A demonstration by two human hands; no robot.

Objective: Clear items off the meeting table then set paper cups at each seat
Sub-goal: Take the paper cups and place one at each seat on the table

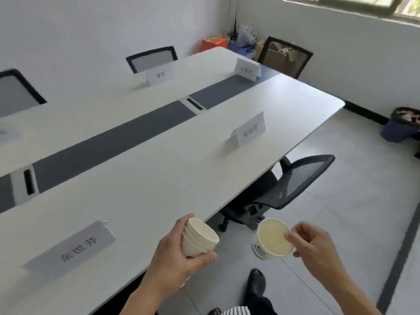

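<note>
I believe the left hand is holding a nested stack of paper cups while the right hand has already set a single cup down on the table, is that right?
Not quite. In the head view the right hand holds the single cup in the air, off the table's edge and above the floor; it is not yet set down. The left hand does hold the nested stack of paper cups.

4 name cards [249, 130], waste bin [401, 125]

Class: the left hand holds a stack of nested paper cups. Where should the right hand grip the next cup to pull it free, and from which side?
Probably the top cup's exposed rim on the stack of cups, from its open right end: the left hand covers the bases.
</note>
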